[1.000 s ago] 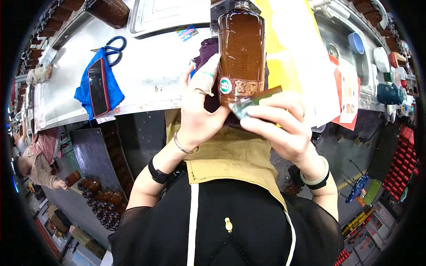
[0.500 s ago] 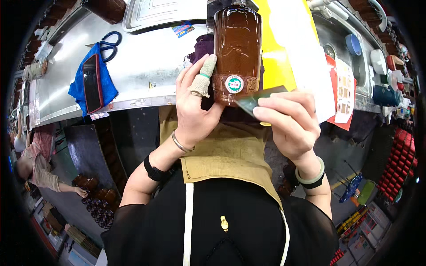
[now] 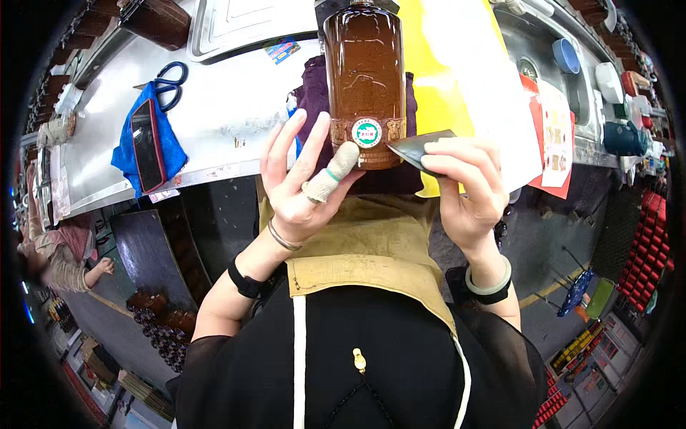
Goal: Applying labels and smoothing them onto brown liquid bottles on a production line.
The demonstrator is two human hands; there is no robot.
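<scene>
A brown glass bottle (image 3: 366, 71) with a round green-and-white label (image 3: 368, 133) near its base lies on a dark purple cloth (image 3: 312, 93), base toward me. My left hand (image 3: 304, 182) is at the bottle's lower left corner with fingers spread. Its index finger, in a knitted finger cover (image 3: 334, 174), rests by the label, and the thumb is at the base edge. Between thumb and fingers, my right hand (image 3: 468, 179) pinches a thin dark pointed blade (image 3: 418, 148). The blade's tip points left at the bottle's lower right side, close to the label band.
On the metal table (image 3: 221, 121) at left lie a phone (image 3: 148, 146) on a blue cloth (image 3: 173, 148) and scissors (image 3: 170, 86). A metal tray (image 3: 250, 28) is behind them. To the right are yellow sheeting (image 3: 432, 93), a red-and-white printed sheet (image 3: 554, 136) and a blue bowl (image 3: 567, 56).
My left fingers have come off the bottle's side and spread, the covered finger now near the label. The blade has drawn back right from over the base. The whole view has shifted slightly.
</scene>
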